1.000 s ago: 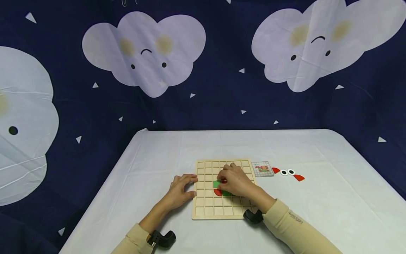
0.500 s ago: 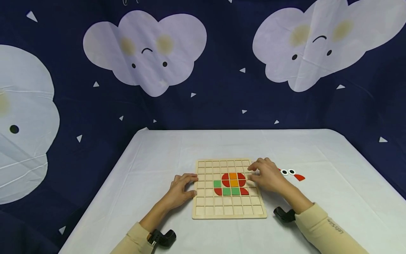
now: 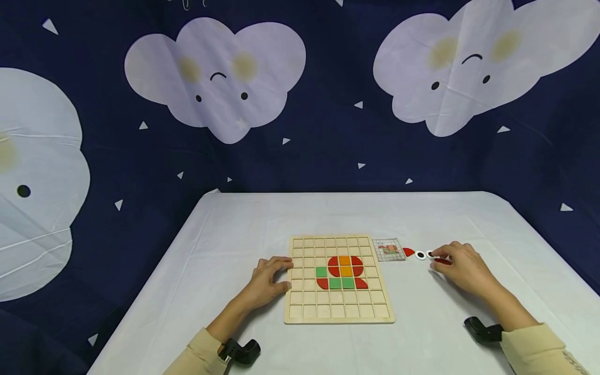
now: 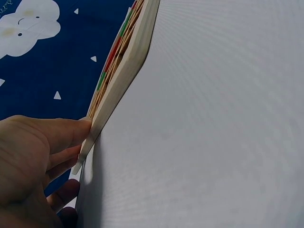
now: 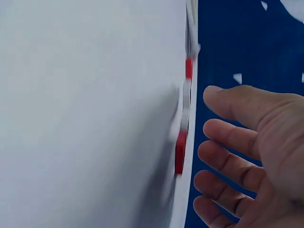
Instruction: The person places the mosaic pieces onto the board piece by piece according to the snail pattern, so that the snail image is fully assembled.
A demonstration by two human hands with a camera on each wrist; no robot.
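Note:
A wooden grid board [image 3: 304,302] lies flat on the table, with red rounded pieces [image 3: 333,267], orange squares [image 3: 346,271] and green squares [image 3: 335,283] set in its middle cells. My left hand [image 3: 264,284] touches the board's left edge with thumb and fingertips spread apart. Off to the right, my right hand [image 3: 464,268] hovers over a red piece [image 5: 180,152], thumb and fingers apart, partly covering it. Beside that lie two round white eye pieces [image 3: 420,255], the right one partly covered by a finger, and another red piece [image 3: 409,252].
A small pattern card [image 3: 389,250] with a printed grid lies against the board's right side. White cloth covers the table [image 3: 262,219]. A dark blue curtain [image 3: 328,156] with clouds hangs behind it.
My right hand has moved from over the board rightward to the loose pieces, uncovering the coloured pieces on the board and the card. My left hand has stayed at the board's edge.

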